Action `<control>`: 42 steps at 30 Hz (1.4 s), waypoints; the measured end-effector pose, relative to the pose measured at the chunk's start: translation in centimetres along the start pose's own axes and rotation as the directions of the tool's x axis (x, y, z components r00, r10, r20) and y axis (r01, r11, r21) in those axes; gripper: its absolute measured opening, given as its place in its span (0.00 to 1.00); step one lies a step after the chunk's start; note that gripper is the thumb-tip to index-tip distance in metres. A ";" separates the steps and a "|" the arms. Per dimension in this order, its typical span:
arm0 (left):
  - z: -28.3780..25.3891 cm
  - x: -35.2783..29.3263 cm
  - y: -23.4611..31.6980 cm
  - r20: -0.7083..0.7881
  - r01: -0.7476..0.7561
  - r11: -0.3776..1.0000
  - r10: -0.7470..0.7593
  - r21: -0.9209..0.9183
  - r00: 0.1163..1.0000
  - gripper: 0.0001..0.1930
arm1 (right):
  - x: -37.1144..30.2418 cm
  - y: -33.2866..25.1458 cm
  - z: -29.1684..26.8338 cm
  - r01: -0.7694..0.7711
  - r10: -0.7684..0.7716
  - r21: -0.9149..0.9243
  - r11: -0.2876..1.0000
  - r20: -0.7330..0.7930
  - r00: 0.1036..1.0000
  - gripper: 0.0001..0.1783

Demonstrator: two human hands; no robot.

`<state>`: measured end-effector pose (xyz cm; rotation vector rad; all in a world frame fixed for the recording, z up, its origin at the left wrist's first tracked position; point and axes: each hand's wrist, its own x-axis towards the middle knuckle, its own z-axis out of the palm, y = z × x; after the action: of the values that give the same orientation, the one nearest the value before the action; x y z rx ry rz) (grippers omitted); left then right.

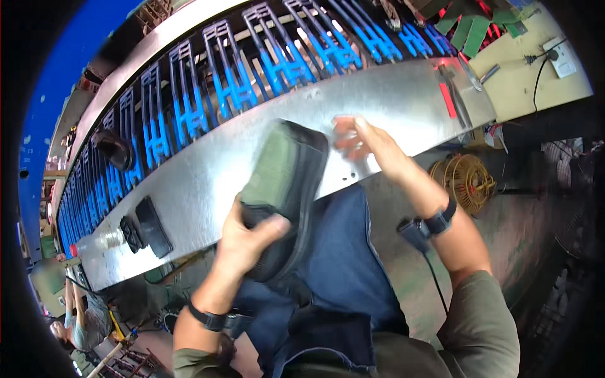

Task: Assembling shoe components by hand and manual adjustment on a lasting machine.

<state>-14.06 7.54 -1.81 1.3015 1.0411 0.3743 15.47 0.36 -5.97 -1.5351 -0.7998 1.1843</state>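
Observation:
My left hand (249,236) grips a black shoe with a green upper (272,165), thumb across it and the fingers hidden beneath. The shoe is tilted over the near edge of the metal bench (384,110), with part of it above my lap. Off the shoe's right side, my right hand (358,137) hovers over the bench. Its fingers are a little bent and apart, with nothing visible in them; motion blurs them somewhat.
Blue and black racks (230,75) line the bench's far side, with a dark shoe (115,149) on them. A phone (153,227) and clear bottle (101,240) lie left. Red-handled tools (449,97) lie right, beyond them a socket (563,58). A co-worker (88,321) is lower left.

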 end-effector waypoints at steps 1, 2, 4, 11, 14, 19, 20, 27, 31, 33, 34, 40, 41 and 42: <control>-1.8 2.3 0.6 -0.095 0.053 0.997 -0.059 -0.060 0.994 0.31 | 3.6 0.4 -2.9 0.009 -0.015 -0.057 0.998 -0.113 0.994 0.32; -4.0 4.8 1.1 -0.214 -0.034 0.999 0.025 -0.039 0.976 0.29 | 7.2 1.2 -6.3 0.019 -0.044 -0.114 0.993 -0.219 0.975 0.29; -10.5 10.3 1.6 -0.352 -0.039 0.999 0.028 -0.022 0.936 0.29 | 13.0 1.6 -12.1 0.074 -0.181 -0.245 0.967 -0.448 0.876 0.26; -30.9 24.9 -4.9 -0.615 0.096 0.821 0.337 0.562 0.713 0.46 | 29.3 3.4 -25.1 -0.307 -0.292 -0.559 0.771 -0.737 0.609 0.35; -28.7 25.2 -5.3 -0.564 0.075 0.789 0.366 0.610 0.740 0.51 | 32.3 2.6 -24.8 -0.303 -0.283 -0.521 0.798 -0.768 0.575 0.40; -22.3 18.9 -1.8 -0.185 -0.083 0.333 0.694 0.939 0.696 0.36 | 34.1 1.0 -19.9 -0.126 -0.285 -0.417 0.900 -0.782 0.555 0.49; -20.1 17.3 -0.3 -0.139 -0.137 0.328 0.692 0.935 0.708 0.35 | 34.0 0.3 -17.5 -0.142 -0.267 -0.425 0.894 -0.761 0.591 0.50; -5.8 7.5 14.1 0.388 -0.668 0.084 0.758 0.740 0.525 0.30 | 13.0 -2.7 -11.4 0.236 -0.006 0.675 0.699 -0.325 0.946 0.29; 1.3 4.7 23.4 0.598 -0.778 -0.281 0.788 0.563 0.149 0.27 | 2.8 4.2 -10.1 -0.037 0.223 0.940 0.340 -0.043 0.974 0.17; 4.8 4.9 27.6 0.621 -0.770 -0.393 0.784 0.503 0.005 0.25 | -0.4 7.2 -8.2 0.002 0.235 0.910 0.415 -0.110 0.966 0.19; 6.2 4.9 29.4 0.612 -0.737 -0.401 0.791 0.544 0.022 0.23 | -1.8 7.0 -6.7 0.055 0.186 0.843 0.535 -0.180 0.966 0.22; 12.1 10.8 37.3 0.581 -0.634 -0.341 0.786 0.694 0.214 0.24 | -4.9 4.7 -3.9 0.388 -0.691 -0.721 0.574 -0.173 0.701 0.36; 13.1 12.2 38.7 0.600 -0.650 -0.351 0.774 0.674 0.203 0.26 | -4.2 5.3 -4.0 0.427 -0.726 -0.684 0.591 -0.221 0.651 0.35; 14.1 13.8 40.0 0.588 -0.639 -0.317 0.764 0.700 0.265 0.27 | -3.3 5.9 -4.1 0.465 -0.753 -0.647 0.604 -0.272 0.599 0.34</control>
<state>16.79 20.75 27.61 3.1226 0.1557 0.9005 17.97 -5.56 -10.58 -1.6505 -1.2068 -0.0469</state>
